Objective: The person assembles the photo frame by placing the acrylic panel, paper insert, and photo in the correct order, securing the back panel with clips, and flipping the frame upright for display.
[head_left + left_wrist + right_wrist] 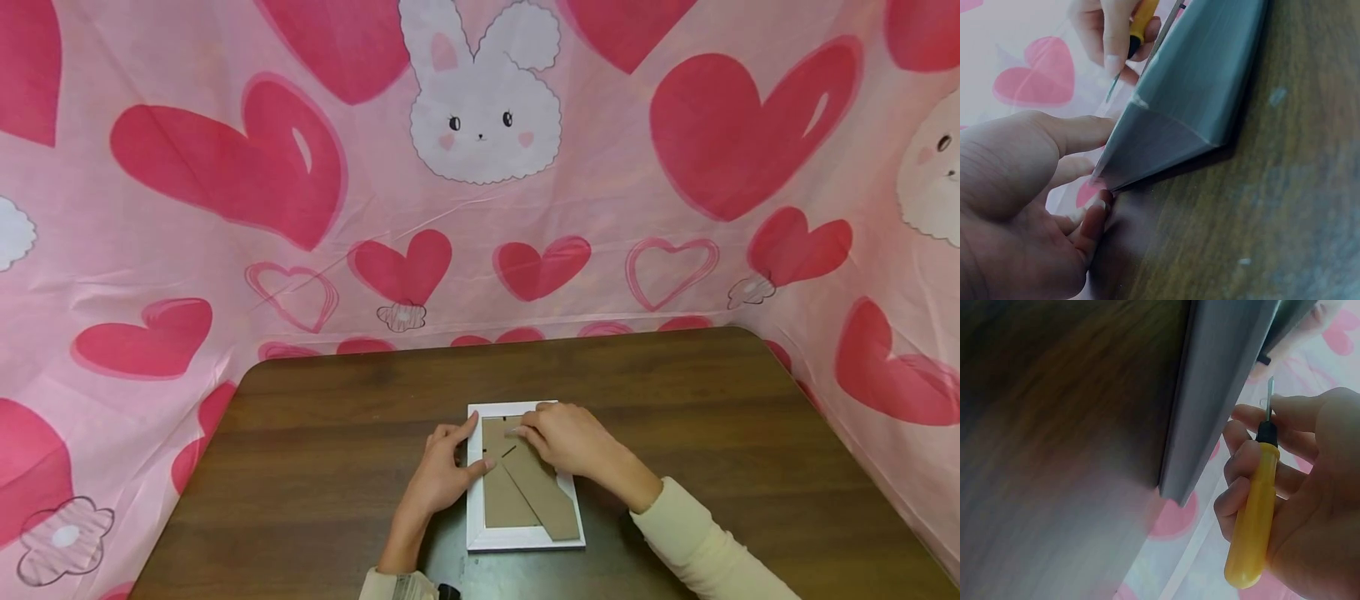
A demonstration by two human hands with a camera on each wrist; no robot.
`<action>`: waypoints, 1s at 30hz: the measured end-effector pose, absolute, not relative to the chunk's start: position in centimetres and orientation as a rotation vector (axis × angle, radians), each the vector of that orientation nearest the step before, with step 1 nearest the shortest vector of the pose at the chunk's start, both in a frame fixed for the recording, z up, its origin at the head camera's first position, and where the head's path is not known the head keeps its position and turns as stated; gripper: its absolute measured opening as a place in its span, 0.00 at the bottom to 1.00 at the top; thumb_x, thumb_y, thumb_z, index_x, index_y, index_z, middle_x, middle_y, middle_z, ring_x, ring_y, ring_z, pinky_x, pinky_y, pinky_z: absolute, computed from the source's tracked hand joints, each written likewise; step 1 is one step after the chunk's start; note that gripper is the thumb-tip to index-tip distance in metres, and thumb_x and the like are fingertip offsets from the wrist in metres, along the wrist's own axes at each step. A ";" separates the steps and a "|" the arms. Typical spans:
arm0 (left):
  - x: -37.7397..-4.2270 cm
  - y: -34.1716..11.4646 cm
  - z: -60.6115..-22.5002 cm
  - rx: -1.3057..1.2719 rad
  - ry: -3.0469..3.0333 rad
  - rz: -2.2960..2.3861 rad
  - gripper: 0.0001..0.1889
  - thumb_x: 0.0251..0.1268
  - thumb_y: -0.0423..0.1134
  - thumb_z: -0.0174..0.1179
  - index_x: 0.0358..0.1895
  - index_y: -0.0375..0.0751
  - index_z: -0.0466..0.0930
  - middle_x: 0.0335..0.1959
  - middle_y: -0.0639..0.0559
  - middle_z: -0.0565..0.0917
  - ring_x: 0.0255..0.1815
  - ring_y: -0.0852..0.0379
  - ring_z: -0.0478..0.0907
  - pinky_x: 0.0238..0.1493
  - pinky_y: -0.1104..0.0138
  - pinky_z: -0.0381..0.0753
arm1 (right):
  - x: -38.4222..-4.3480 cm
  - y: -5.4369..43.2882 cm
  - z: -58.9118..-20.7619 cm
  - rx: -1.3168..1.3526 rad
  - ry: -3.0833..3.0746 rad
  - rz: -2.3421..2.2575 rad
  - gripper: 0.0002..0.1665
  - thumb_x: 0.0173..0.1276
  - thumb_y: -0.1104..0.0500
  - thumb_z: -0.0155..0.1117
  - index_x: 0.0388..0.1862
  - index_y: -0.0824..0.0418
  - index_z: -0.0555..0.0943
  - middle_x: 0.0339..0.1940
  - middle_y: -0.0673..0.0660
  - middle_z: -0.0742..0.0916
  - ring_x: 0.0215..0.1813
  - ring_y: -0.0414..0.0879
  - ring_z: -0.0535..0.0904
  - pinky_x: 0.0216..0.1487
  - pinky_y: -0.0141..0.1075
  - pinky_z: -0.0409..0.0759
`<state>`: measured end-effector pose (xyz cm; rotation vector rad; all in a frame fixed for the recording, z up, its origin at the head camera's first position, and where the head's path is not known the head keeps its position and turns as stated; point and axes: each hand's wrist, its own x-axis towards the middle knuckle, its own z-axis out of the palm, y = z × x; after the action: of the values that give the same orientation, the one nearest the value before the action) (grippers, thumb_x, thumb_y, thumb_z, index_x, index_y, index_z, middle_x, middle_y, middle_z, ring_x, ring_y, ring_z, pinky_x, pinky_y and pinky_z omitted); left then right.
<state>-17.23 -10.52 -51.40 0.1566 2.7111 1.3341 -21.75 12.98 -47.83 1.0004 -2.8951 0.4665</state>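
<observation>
A white picture frame (476,500) lies face down on the table, its brown backing board (498,504) and slanted easel stand (551,508) upward. My left hand (441,471) grips the frame's left side, thumb on the backing and a finger on the rim. In my right hand (566,437) is a screwdriver (1257,515) with a yellow handle, black collar and thin metal shaft. Its tip points over the upper part of the backing; in the head view the hand mostly hides the tool. A small dark tab (1264,360) stands out at the frame's inner edge.
The brown wooden table (337,442) has rounded far corners. Pink cloth (472,217) with hearts and rabbits hangs behind it and along both sides. A dark band (448,592) shows at the left wrist.
</observation>
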 end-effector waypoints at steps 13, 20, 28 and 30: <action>-17.2 -10.4 -51.2 0.138 2.702 1.331 0.41 0.64 0.44 0.74 0.80 0.47 0.67 0.61 0.36 0.74 0.54 0.49 0.69 0.48 0.60 0.73 | -21.1 16.4 -47.0 0.970 -2.921 0.657 0.08 0.74 0.54 0.70 0.33 0.53 0.86 0.22 0.41 0.75 0.27 0.35 0.68 0.31 0.30 0.69; -17.1 -10.4 -51.4 0.139 2.691 1.336 0.41 0.64 0.45 0.74 0.80 0.47 0.67 0.61 0.37 0.74 0.53 0.50 0.69 0.48 0.60 0.74 | -20.4 18.1 -47.2 0.986 -2.947 0.711 0.07 0.74 0.53 0.69 0.36 0.52 0.89 0.26 0.41 0.83 0.29 0.33 0.71 0.33 0.31 0.72; -17.0 -10.3 -51.4 0.144 2.686 1.348 0.41 0.65 0.45 0.74 0.80 0.47 0.67 0.60 0.37 0.74 0.53 0.49 0.69 0.48 0.60 0.74 | -19.3 20.2 -48.0 1.050 -3.029 0.850 0.17 0.75 0.50 0.68 0.24 0.47 0.79 0.20 0.37 0.69 0.25 0.30 0.65 0.30 0.28 0.67; -17.0 -10.3 -51.4 0.135 2.680 1.355 0.41 0.65 0.45 0.74 0.80 0.47 0.67 0.60 0.37 0.74 0.54 0.49 0.69 0.48 0.60 0.74 | -19.1 20.5 -48.1 1.069 -3.049 0.879 0.17 0.75 0.50 0.68 0.24 0.48 0.79 0.20 0.37 0.68 0.25 0.29 0.64 0.30 0.28 0.66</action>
<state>-17.00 -10.33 -51.41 0.1347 2.6803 1.3550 -19.14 20.48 -48.14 1.0688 -3.0493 0.8795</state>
